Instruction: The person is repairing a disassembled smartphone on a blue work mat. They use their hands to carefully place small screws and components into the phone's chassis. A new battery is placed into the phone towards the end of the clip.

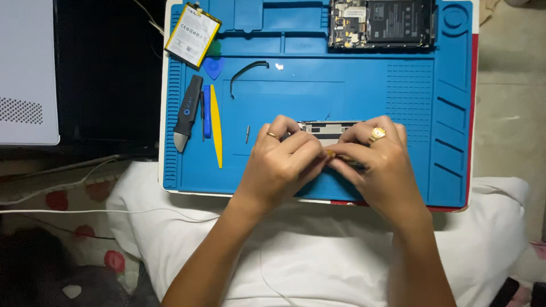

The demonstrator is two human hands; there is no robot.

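Note:
My left hand (pixel 282 158) and my right hand (pixel 375 162) meet over the near middle of a blue repair mat (pixel 364 96). Both grip a small grey and metal phone part (pixel 329 129), whose top edge shows above my fingers. A thin yellowish tool tip (pixel 331 153) shows between the fingertips of the two hands; which hand holds it I cannot tell. Each hand wears a gold ring. Most of the part is hidden under my fingers.
An opened phone body (pixel 382 23) lies at the mat's far edge. A loose battery (pixel 193 34) sits at the far left corner. A grey handle tool (pixel 188 112), blue spudger (pixel 207 111), yellow pry tool (pixel 216 128), blue pick (pixel 214 67), curved black strip (pixel 245 69) and small screw (pixel 247 134) lie left. White pillow (pixel 318 250) below.

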